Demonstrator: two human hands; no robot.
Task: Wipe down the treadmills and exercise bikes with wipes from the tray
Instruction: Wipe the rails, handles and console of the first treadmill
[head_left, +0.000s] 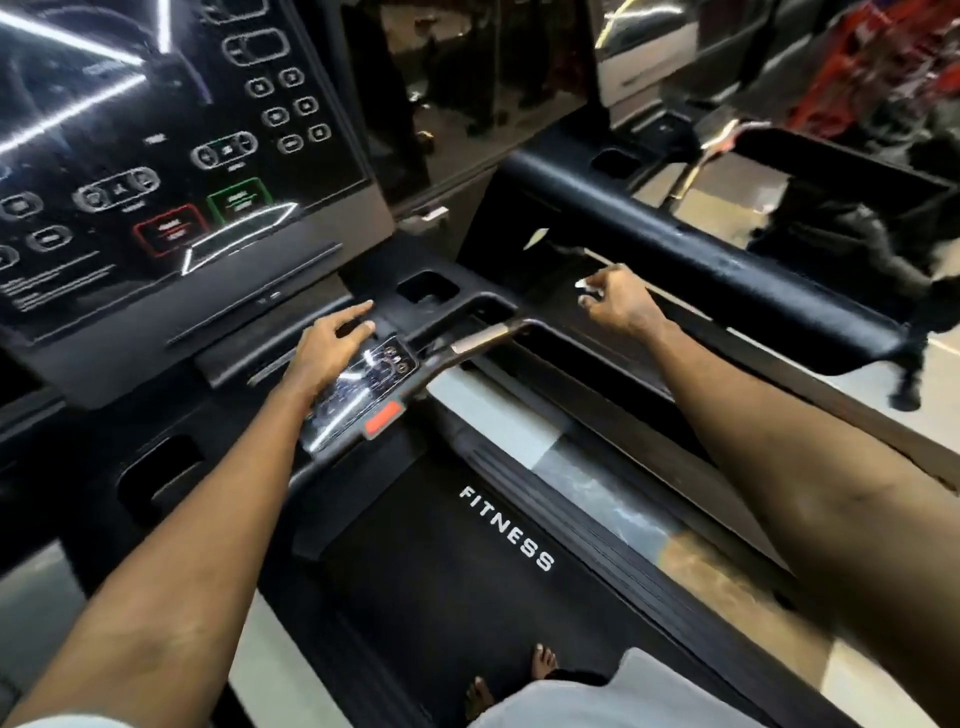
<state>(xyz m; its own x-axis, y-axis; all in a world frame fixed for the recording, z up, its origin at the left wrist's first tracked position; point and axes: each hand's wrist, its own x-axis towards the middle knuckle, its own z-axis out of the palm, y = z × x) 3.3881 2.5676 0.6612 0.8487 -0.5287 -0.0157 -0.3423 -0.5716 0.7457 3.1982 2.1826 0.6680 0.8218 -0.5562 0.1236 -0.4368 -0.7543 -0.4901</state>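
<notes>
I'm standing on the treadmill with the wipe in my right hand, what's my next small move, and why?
Probably press the wipe down and sweep it along the black side rail. Your right hand pinches it just short of that rail, while your left hand rests open on the console ledge.

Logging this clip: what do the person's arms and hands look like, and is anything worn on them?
The left hand and right hand show no gloves, watch, bands or rings, and both forearms are bare of sleeves. A pale strip at the bottom-left corner may be a sleeve hem.
</notes>
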